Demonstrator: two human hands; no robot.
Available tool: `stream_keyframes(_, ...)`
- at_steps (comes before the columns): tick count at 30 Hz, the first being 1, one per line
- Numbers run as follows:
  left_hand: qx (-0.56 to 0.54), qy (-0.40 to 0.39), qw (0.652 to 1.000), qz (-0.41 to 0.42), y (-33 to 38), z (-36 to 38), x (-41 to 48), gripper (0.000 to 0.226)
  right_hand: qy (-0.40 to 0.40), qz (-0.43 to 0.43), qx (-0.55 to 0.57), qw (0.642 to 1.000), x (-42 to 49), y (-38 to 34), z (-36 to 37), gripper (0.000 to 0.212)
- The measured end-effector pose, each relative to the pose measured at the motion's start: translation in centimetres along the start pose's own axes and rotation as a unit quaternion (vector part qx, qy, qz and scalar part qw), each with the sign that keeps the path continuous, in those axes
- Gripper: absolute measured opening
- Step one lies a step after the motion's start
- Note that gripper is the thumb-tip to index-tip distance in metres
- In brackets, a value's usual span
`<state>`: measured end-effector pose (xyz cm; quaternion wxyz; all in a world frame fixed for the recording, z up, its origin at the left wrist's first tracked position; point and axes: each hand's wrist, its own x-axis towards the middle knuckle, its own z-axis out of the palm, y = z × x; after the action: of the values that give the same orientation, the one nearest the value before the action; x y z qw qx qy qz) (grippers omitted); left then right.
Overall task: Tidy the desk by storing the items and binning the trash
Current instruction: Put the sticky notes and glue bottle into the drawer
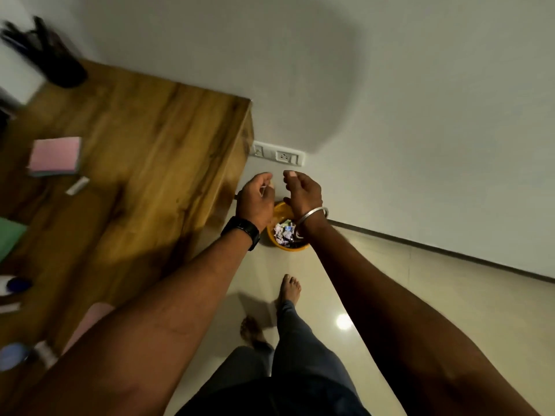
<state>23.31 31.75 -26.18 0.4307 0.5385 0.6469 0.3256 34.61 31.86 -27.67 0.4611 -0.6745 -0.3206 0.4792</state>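
An orange bin (280, 212) stands on the floor by the right end of the wooden desk (168, 151), with crumpled paper and wrappers (284, 232) inside. Both my hands hover right above it. My left hand (255, 198), with a black watch on the wrist, is curled, and a small white paper scrap (263, 190) shows between its fingers. My right hand (301, 190), with a silver bangle on the wrist, has its fingers bent and apart and nothing in it. My wrists hide part of the bin.
On the desk lie a pink notepad (55, 156), a small white piece (77, 185), a green item (10, 235), a black pen holder (51, 55) and a blue-capped bottle (16, 285). A wall socket (279, 156) sits behind the bin. My bare feet (289, 288) stand on the tiled floor.
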Motion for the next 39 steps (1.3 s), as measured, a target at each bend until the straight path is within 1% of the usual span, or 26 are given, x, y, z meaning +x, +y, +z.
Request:
stream_keyframes(3,-0.011,0.053,0.998,0.036,2.3,-5.2,-1.7,0.035,-0.039,-0.097,-0.063,0.992,-2.7,-4.4,2.7,0.024)
stream_keyframes(7,0.027,0.131,0.989,0.067,3.6,-11.9,-3.7,0.038,-0.101,-0.231,-0.111,0.961,-6.0,-9.0,6.6,0.025)
stream_keyframes(13,0.115,0.251,0.957,0.084,2.4,-21.4,-6.8,0.041,-0.201,-0.337,-0.143,0.909,-9.6,-13.7,13.1,0.028)
stream_keyframes(16,0.157,0.304,0.937,0.063,1.0,-25.4,-8.9,0.044,-0.255,-0.39,-0.139,0.874,-11.1,-15.1,16.5,0.028)
stream_keyframes(19,0.15,0.36,0.92,0.041,0.0,-28.2,-11.6,0.048,-0.304,-0.453,-0.129,0.828,-12.6,-16.1,19.3,0.029)
stream_keyframes(21,0.164,0.39,0.906,0.021,-0.5,-29.4,-13.4,0.048,-0.338,-0.489,-0.119,0.795,-13.5,-16.6,20.9,0.027)
stream_keyframes(24,0.19,0.428,0.883,-0.023,-1.5,-30.4,-16.1,0.051,-0.384,-0.519,-0.109,0.756,-15.1,-17.0,22.9,0.028)
stream_keyframes(26,0.19,0.443,0.875,-0.052,-2.1,-30.7,-18.1,0.052,-0.419,-0.535,-0.11,0.725,-16.6,-16.7,23.9,0.03)
stream_keyframes(30,0.182,0.479,0.851,-0.116,-3.1,-30.6,-21.6,0.051,-0.485,-0.552,-0.14,0.663,-18.5,-15.5,25.3,0.03)
stream_keyframes(34,0.198,0.494,0.832,-0.158,-4.4,-30.3,-24.7,0.054,-0.525,-0.548,-0.161,0.63,-20.3,-13.6,26.5,0.036)
stream_keyframes(36,0.208,0.494,0.826,-0.175,-5.2,-30.3,-26.1,0.055,-0.543,-0.54,-0.188,0.614,-21.2,-12.6,27.1,0.038)
stream_keyframes(39,0.198,0.503,0.818,-0.197,-7.2,-30.9,-27.6,0.057,-0.551,-0.544,-0.229,0.59,-22.4,-11.3,28.7,0.04)
